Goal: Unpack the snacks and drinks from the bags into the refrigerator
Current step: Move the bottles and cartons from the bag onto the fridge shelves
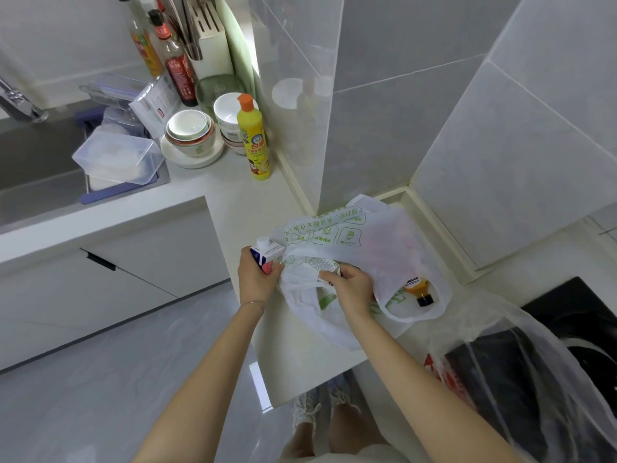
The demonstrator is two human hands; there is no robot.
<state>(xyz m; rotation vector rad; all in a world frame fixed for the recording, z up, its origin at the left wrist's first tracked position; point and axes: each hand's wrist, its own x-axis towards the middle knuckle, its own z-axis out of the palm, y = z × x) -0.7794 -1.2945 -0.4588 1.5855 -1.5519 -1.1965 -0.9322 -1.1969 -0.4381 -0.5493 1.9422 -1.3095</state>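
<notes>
A white plastic bag [377, 242] with green print lies on the counter [233, 208]. My left hand [255, 279] grips a small carton [267, 253] with a white cap, blue and pink sides, at the bag's left edge. My right hand [350, 285] holds a second carton [325, 264] at the bag's mouth, with bag plastic partly over it. An orange drink bottle [417, 289] with a dark cap lies inside the bag to the right. A second, clear bag [521, 372] with red print sits at the lower right.
A yellow dish-soap bottle [255, 142], stacked bowls [190, 132], sauce bottles [178, 68] and a knife block [210, 38] stand at the back left. Clear containers [117, 155] sit by the sink [36, 152]. A black cooktop [574, 309] is at the right. Tiled walls enclose the corner.
</notes>
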